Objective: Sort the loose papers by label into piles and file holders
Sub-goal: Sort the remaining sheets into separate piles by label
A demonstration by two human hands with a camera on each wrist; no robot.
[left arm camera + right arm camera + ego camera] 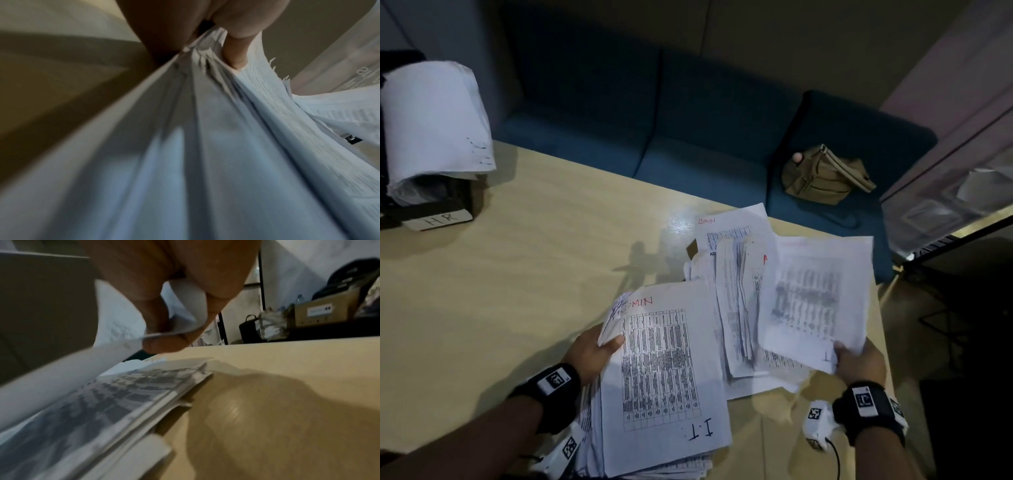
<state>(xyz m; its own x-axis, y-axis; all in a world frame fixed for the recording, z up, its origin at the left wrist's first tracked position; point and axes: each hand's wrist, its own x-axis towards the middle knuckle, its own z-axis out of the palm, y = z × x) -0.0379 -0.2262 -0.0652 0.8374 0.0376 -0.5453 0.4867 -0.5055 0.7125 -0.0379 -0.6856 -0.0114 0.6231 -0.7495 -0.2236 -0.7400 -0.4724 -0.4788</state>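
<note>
My left hand (599, 346) grips a thick stack of printed papers (664, 373) by its left edge; the top sheet reads ADMIN in red and I.T. in ink. In the left wrist view the thumb (236, 53) presses into the fanned stack (205, 146). My right hand (856, 359) pinches one printed sheet (815, 301) by its near corner and holds it above a loose pile (736, 308) on the table; the right wrist view shows the fingers (164, 340) pinching that sheet (115, 331) over the pile (123, 395). A black holder labelled HR (438, 216) stands far left with papers (431, 116) in it.
The pale wooden table (517, 274) has bare surface between the HR holder and the piles. Behind it runs a blue sofa (688, 154) with a tan bag (822, 174) on it. The table's right edge (883, 325) is close to my right hand.
</note>
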